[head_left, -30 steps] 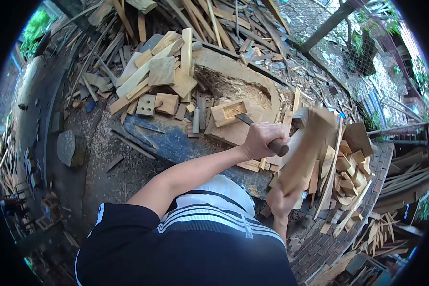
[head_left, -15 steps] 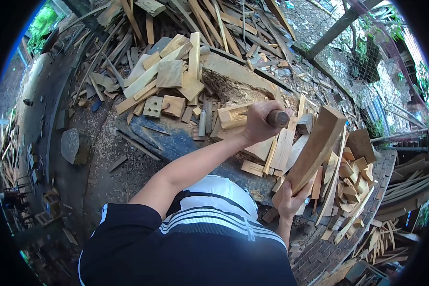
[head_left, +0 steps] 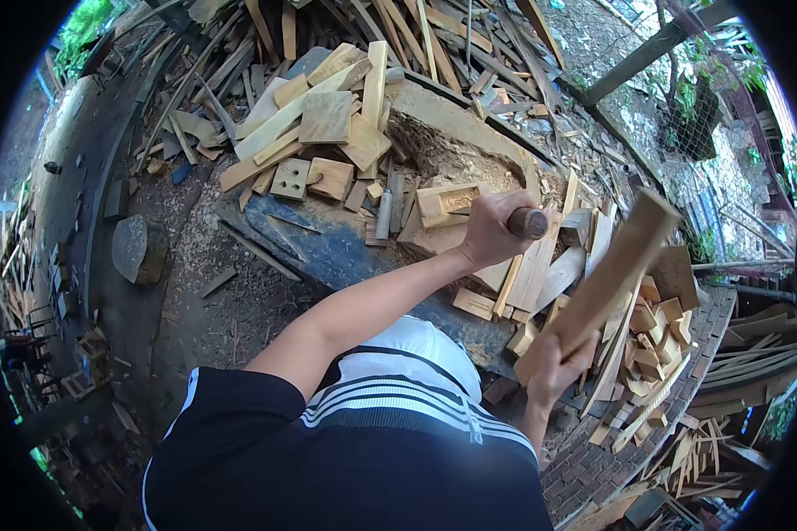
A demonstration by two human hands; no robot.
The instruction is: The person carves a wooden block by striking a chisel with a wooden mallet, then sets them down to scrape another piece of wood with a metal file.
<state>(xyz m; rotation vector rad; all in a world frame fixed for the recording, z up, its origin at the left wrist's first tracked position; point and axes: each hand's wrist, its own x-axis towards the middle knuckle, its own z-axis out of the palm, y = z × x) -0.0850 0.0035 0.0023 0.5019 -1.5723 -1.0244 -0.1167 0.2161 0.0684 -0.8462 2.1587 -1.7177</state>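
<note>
My left hand [head_left: 490, 232] is closed around the round wooden handle [head_left: 528, 223] of what looks like a chisel; its blade is mostly hidden. Under and beside that fist lies a wooden block [head_left: 434, 209] with a rectangular recess cut in its face. In my right hand [head_left: 555, 367] is a thick wooden bar [head_left: 613, 279], gripped near its lower end and tilted up, its far end slightly blurred. The bar stands apart from the handle, to its right.
Boards and square blocks [head_left: 325, 118] are heaped behind on the left. A hollowed log [head_left: 456, 128] with wood chips lies beyond my left hand. Small offcuts [head_left: 651, 345] pile up at right. A stump [head_left: 140, 250] stands on the ground at left.
My right hand and the wooden bar have moved to the right, and the bar's upper end has swung right. My left hand keeps its grip, slightly shifted right in view.
</note>
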